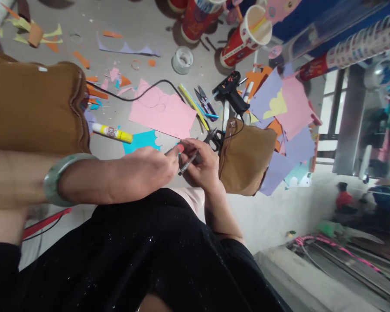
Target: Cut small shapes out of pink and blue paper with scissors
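My right hand (205, 164) has its fingers wrapped round a slim pen (190, 161) with a clear barrel, its dark end pointing down and left. Close beside it, my left hand (146, 171), a green bangle (60, 177) on its wrist, is closed with its fingers toward the pen. A small red spot shows at its fingertips; whether that is a nail or a held piece I cannot tell. Just beyond the hands lie a pink paper sheet (169, 113) with drawn outlines and a blue paper piece (141, 142) with a scalloped edge. Black-handled scissors (217, 138) touch the right hand's far side.
A glue stick (112, 132) lies left, near a brown cushion (29, 104). Further off are a tape roll (182, 60), thread snips (205, 102), a black glue gun (232, 93) with its cord, and red paper cups (247, 37). Coloured paper sheets (289, 147) pile up right, behind another brown cushion (248, 158).
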### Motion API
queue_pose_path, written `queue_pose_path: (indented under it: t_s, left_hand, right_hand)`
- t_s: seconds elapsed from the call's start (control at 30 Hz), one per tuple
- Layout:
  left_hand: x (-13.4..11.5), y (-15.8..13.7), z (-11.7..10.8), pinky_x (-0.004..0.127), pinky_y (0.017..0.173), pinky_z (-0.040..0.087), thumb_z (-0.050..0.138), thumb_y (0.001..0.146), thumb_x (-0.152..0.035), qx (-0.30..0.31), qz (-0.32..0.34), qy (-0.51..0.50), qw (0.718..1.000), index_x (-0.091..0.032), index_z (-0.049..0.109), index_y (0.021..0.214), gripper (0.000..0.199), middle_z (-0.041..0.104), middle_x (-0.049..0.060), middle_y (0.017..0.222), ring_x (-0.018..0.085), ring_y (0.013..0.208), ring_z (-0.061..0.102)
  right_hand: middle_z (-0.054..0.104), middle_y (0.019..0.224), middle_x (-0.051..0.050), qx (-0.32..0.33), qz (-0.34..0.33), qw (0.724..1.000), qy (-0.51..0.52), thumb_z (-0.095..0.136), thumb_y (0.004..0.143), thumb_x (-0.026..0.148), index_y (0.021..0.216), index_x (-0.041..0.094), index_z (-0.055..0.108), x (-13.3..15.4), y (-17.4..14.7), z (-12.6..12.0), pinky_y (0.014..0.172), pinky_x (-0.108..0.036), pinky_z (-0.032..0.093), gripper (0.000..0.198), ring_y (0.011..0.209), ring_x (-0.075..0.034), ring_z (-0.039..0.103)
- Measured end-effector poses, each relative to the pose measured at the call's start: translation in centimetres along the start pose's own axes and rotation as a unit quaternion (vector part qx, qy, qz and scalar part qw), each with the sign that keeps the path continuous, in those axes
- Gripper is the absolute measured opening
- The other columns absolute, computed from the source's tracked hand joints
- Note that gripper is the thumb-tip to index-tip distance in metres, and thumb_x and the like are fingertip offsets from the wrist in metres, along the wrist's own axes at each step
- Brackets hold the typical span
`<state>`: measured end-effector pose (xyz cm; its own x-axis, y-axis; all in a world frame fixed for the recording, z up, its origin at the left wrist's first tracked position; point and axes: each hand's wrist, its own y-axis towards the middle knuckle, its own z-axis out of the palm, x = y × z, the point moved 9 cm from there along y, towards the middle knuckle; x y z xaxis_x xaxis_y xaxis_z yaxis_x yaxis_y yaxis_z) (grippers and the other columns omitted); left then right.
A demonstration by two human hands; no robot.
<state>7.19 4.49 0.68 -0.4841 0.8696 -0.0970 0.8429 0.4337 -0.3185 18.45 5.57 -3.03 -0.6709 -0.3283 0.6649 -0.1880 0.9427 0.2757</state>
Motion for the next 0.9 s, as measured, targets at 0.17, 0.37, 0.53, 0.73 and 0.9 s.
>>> queue_pose_path:
  t_s: [0.17, 0.37, 0.53, 0.73, 0.9]
  left_hand:
    - [0.9, -0.2, 0.1, 0.026, 0.058, 0.038, 0.045, 0.087, 0.001, 0.014, 0.011, -0.069, 0.997, -0.010, 0.070, 0.105, 0.032, 0.064, 0.015, 0.140, 0.009, 0.056, 0.057]
    - [1.5, -0.4, 0.2, 0.021, 0.067, 0.037, 0.050, 0.089, -0.001, 0.027, -0.006, -0.084, 0.996, -0.008, 0.070, 0.105, 0.027, 0.060, 0.014, 0.146, 0.003, 0.058, 0.050]
    - [1.4, -0.2, -0.1, 0.022, 0.057, 0.029, 0.049, 0.089, -0.004, 0.043, 0.008, -0.045, 0.998, -0.008, 0.072, 0.106, 0.029, 0.062, 0.015, 0.143, 0.005, 0.056, 0.044]
    - [0.1, -0.5, -0.2, 0.026, 0.053, 0.023, 0.043, 0.086, 0.001, 0.074, 0.018, 0.015, 0.997, -0.009, 0.072, 0.104, 0.036, 0.053, 0.013, 0.153, 0.005, 0.057, 0.044]
    - [-0.1, -0.7, -0.4, 0.031, 0.051, 0.017, 0.041, 0.089, 0.000, 0.040, 0.010, 0.017, 0.999, -0.012, 0.074, 0.104, 0.038, 0.036, 0.010, 0.165, 0.004, 0.052, 0.044]
  right_hand:
    - [0.075, 0.106, -0.005, -0.014, 0.025, 0.998, 0.053, 0.059, 0.093, 0.020, 0.124, 0.024, 0.060, -0.8, -0.7, -0.4, 0.081, -0.037, 0.062, 0.032, 0.089, -0.019, 0.071]
    - [0.074, 0.108, -0.006, -0.004, 0.047, 0.997, 0.057, 0.053, 0.093, 0.017, 0.123, 0.023, 0.059, -0.9, -0.8, -0.4, 0.088, -0.039, 0.061, 0.031, 0.094, -0.019, 0.070]
    - [0.072, 0.113, -0.006, 0.001, 0.027, 0.998, 0.054, 0.056, 0.092, 0.019, 0.124, 0.023, 0.058, -0.9, -0.7, 0.1, 0.088, -0.039, 0.059, 0.033, 0.095, -0.019, 0.068]
    - [0.073, 0.111, -0.007, -0.013, 0.013, 0.998, 0.068, 0.057, 0.096, 0.025, 0.125, 0.024, 0.059, -0.7, -0.6, -0.1, 0.087, -0.037, 0.060, 0.029, 0.095, -0.019, 0.069]
    - [0.075, 0.104, -0.005, -0.048, 0.047, 0.993, 0.092, 0.037, 0.106, 0.037, 0.143, 0.028, 0.048, -1.0, -1.4, -1.2, 0.084, -0.036, 0.063, 0.040, 0.094, -0.018, 0.074]
